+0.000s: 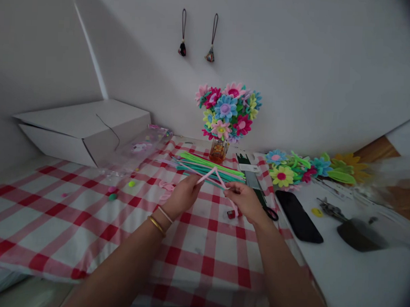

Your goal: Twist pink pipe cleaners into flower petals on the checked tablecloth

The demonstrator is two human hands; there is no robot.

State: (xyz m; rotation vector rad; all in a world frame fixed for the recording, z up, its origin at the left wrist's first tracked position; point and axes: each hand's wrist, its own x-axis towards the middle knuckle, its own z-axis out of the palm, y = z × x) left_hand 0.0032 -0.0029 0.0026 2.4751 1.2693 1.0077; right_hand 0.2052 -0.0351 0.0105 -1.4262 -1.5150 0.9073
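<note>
A pale pink pipe cleaner [215, 170], bent to a peak in the middle, spans the gap between my two hands. Its left leg is pinched in the fingers of my left hand [183, 194]. My right hand [245, 199] grips the other leg, and a length of pink hangs below those fingers. Beyond them lies a bundle of green, teal and pink pipe cleaners [209, 165]. Some bent pink pieces [167, 185] rest on the cloth beside my left hand. Just under my right hand is a small red object [231, 214], partly hidden.
A vase [219, 151] of fuzzy flowers [226, 108] stands at the back. Scissors [272, 213] lie right of my right hand, near a black phone [299, 216]. More fuzzy flowers [281, 176] lie at right. A white box [87, 125] and small pom-poms [112, 197] are at left.
</note>
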